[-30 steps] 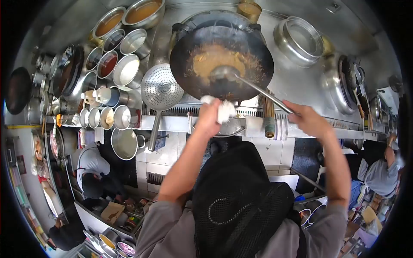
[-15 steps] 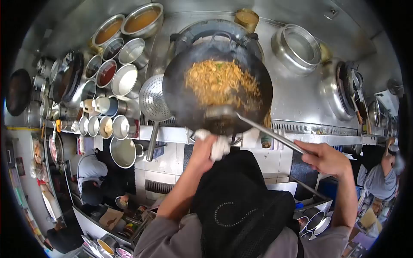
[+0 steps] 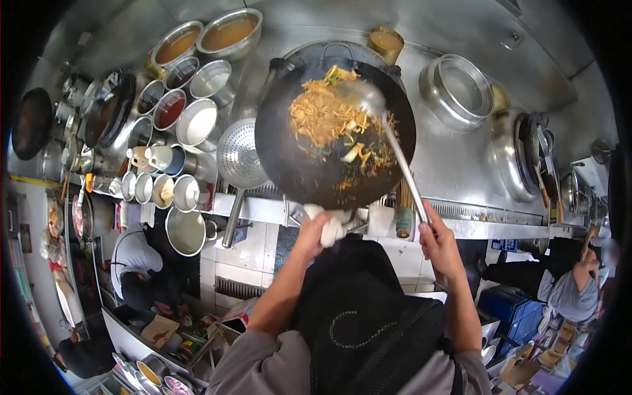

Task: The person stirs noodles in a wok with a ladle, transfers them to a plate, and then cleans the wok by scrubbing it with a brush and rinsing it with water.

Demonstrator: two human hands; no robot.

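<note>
A large black wok (image 3: 280, 164) sits on the stove in front of me, holding browned noodles (image 3: 316, 118) with bits of green. My left hand (image 3: 311, 236) is closed on a folded white cloth (image 3: 331, 230) at the wok's near rim; the handle under it is mostly hidden. In my right hand (image 3: 440, 240) is the long handle of a metal ladle (image 3: 401, 158). The ladle's bowl is over the far right part of the noodles, slightly blurred. Dark scraps cling to the wok's bare near side.
A perforated strainer (image 3: 240, 155) lies just left of the wok. Farther left stand several metal sauce pots (image 3: 196, 125) and two broth bowls (image 3: 230, 33). Stacked metal pots (image 3: 455, 92) are at the right. One person (image 3: 135, 257) is at lower left, another (image 3: 576, 289) at right.
The ladle's bowl has swung from the wok's near side to its far right, its handle now steeper. My right hand has moved left. The noodles are bunched toward the far left.
</note>
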